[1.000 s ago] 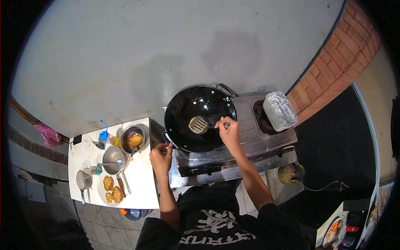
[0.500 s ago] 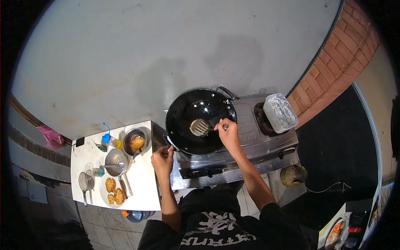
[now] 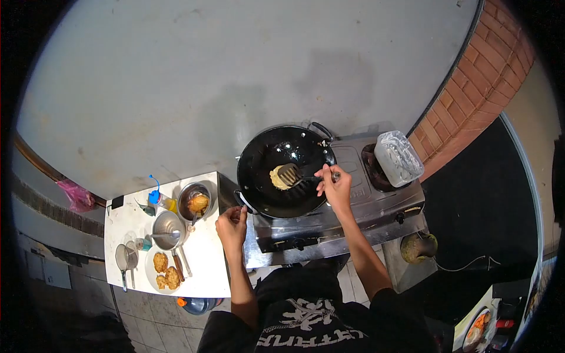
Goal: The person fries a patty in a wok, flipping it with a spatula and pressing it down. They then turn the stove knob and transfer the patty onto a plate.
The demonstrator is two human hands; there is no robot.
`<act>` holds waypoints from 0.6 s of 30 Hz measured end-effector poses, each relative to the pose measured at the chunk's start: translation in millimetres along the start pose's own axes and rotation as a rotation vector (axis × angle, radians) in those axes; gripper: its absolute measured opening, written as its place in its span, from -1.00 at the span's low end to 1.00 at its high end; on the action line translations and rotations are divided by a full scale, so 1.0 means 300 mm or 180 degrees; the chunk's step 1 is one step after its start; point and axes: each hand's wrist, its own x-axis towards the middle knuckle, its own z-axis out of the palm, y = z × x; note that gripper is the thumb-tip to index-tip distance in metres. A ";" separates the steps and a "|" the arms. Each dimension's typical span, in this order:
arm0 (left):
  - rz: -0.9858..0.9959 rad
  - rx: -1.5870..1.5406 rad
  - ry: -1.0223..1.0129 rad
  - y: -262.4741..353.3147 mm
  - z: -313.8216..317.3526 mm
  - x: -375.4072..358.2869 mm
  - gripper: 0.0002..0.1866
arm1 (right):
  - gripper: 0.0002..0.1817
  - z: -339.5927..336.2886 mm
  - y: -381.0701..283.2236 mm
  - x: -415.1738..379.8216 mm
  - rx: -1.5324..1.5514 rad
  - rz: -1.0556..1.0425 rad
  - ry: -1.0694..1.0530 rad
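A black wok (image 3: 259, 159) stands on the steel gas stove, with a small pale-yellow piece of food (image 3: 276, 177) lying inside it. My right hand (image 3: 335, 185) is closed around the handle of a slotted spatula (image 3: 289, 175). The spatula's head overlaps the right side of the food, so part of it is hidden. At the wok's lower left, my left hand (image 3: 232, 226) pinches the near loop handle (image 3: 241, 200) with thumb and fingers.
Left, a white table (image 3: 206, 276) carries a plate of fried pieces (image 3: 170, 277), metal bowls (image 3: 169, 226), a strainer (image 3: 122, 259) and a blue-capped bottle (image 3: 159, 199). A plastic tub (image 3: 399, 159) sits over the stove's right burner (image 3: 371, 165).
The spatula has shifted a little right and up with my right hand, uncovering more of the food. My left hand stays at the wok handle. The whole view has shifted slightly.
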 end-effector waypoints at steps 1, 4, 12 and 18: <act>-0.0002 0.0007 -0.0008 -0.001 -0.001 0.001 -0.71 | -0.69 -0.002 0.000 0.006 -0.0037 -0.0039 -0.0009; -0.0016 -0.0015 -0.0010 -0.009 -0.003 0.003 -0.70 | -0.68 -0.003 0.009 0.017 -0.0106 -0.0087 -0.0018; -0.0119 0.0087 -0.0132 -0.006 -0.015 0.005 -0.65 | -0.62 0.033 0.036 -0.026 -0.0601 -0.0038 -0.0232; -0.0017 0.0022 -0.0124 -0.011 -0.016 0.003 -0.68 | -0.65 0.030 0.083 -0.035 -0.0959 -0.0198 -0.0155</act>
